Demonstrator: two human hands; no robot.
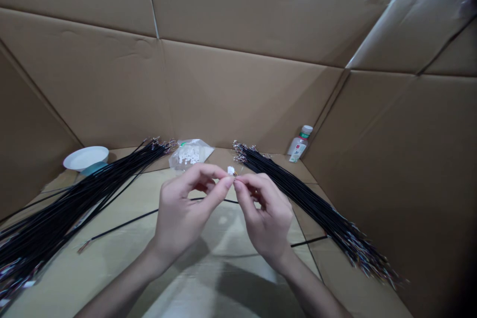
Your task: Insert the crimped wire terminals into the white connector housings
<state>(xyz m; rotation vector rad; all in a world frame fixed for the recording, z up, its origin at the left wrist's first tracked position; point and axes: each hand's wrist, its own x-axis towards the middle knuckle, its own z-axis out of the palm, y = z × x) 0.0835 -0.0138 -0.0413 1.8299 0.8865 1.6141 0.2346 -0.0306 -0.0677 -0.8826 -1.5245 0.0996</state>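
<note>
A small white plug connector (231, 170) stands up at the meeting fingertips of my hands, with thin coloured wires (235, 174) at its lower right side. My left hand (188, 206) pinches at the connector's base between thumb and forefinger. Pressed close beside it, my right hand (266, 211) is closed on the thin wires, whose ends are partly hidden by the fingertips. A single black cable (130, 219) runs behind both hands, its stripped coloured end at the left. Whether the pinched wires belong to this cable cannot be made out.
Thick bundles of black cables lie at left (74, 213) and right (298, 191). At the back are a clear bag (204, 149) of white connectors, a white bowl (85, 158) and a plastic bottle (300, 144). Tall cardboard walls (246, 94) enclose the work surface.
</note>
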